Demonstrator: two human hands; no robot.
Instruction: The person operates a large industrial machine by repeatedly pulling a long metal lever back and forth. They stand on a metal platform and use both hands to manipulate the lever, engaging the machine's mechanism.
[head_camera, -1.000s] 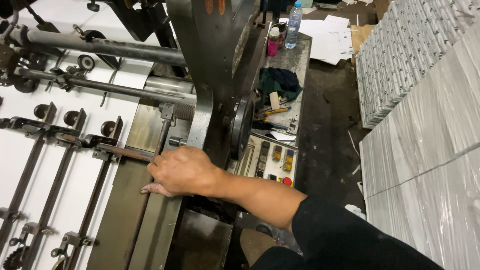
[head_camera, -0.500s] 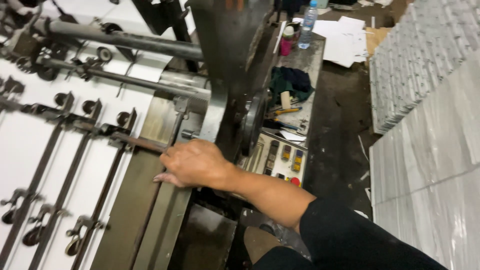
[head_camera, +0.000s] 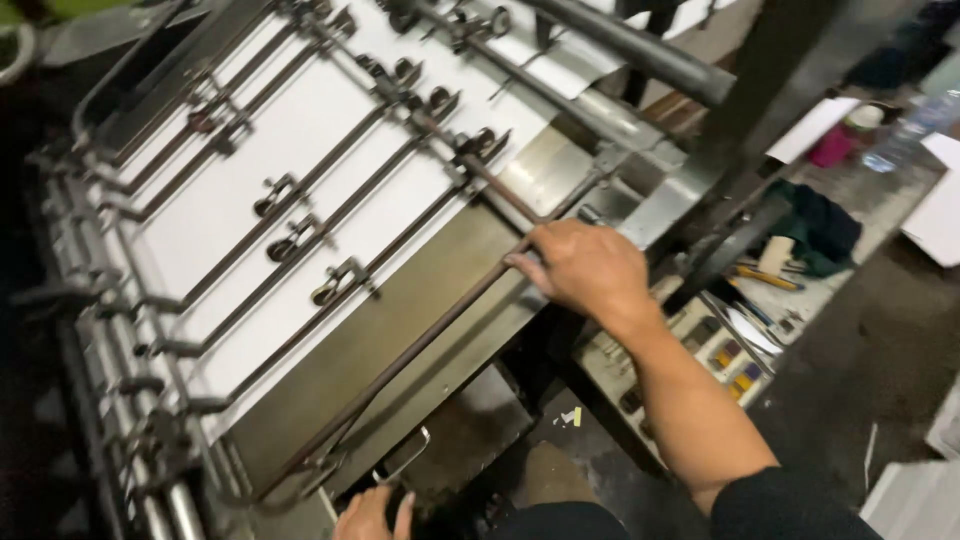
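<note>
Print workshop, sheet-feeding machine, white sheets, control buttons

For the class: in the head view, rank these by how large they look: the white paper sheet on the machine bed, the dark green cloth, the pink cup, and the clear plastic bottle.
1. White paper sheet on the machine bed
2. Dark green cloth
3. Pink cup and clear plastic bottle: they look about alike, and both are blurred, so no ranking between them.

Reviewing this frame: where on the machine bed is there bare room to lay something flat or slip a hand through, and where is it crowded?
The bare strip of metal plate between the white sheets and the long rod under the right hand looks free. The sheet area is crowded with guide bars and rollers. The side shelf is cluttered with tools. The left hand sits at the near edge.
</note>
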